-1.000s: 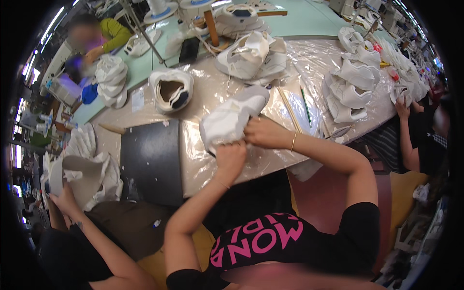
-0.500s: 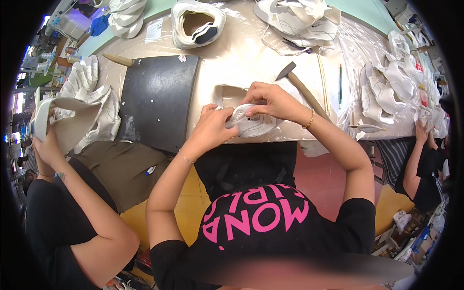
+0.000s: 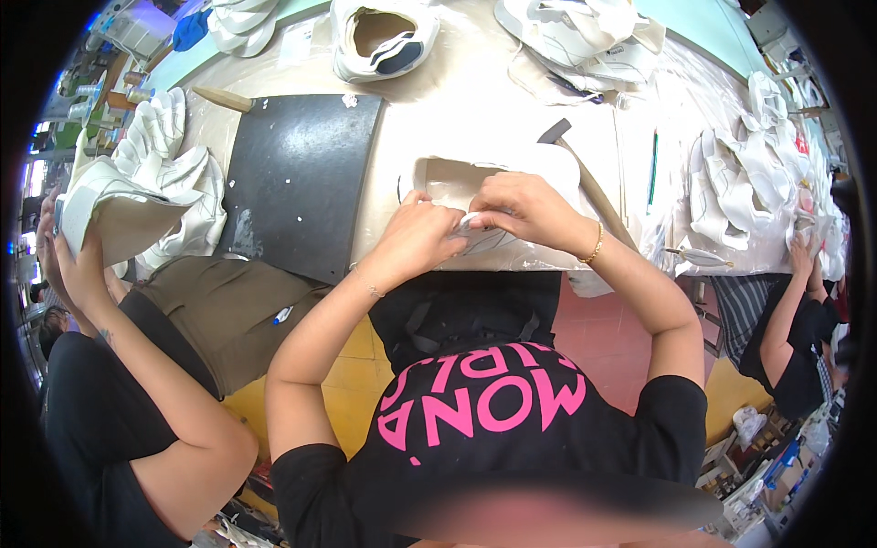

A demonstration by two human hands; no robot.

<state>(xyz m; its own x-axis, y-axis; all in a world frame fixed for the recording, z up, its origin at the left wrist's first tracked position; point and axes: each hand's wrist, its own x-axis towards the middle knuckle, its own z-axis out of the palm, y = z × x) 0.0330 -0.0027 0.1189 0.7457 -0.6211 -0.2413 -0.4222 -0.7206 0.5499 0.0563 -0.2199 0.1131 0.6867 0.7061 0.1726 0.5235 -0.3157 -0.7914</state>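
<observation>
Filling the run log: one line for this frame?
left hand: on shoe upper | right hand: on upper | hammer: beside, untouched

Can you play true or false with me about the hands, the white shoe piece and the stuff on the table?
1. Both hands hold the white shoe piece at the table's near edge. True: the left hand and the right hand pinch it together.
2. The hammer is in the right hand. False: it lies on the table behind that hand.
3. A dark grey mat lies left of the hands. True.
4. The mat is bright red. False: it is dark grey with white specks.
5. The person on the left holds nothing. False: their hands hold up another white shoe piece.
</observation>
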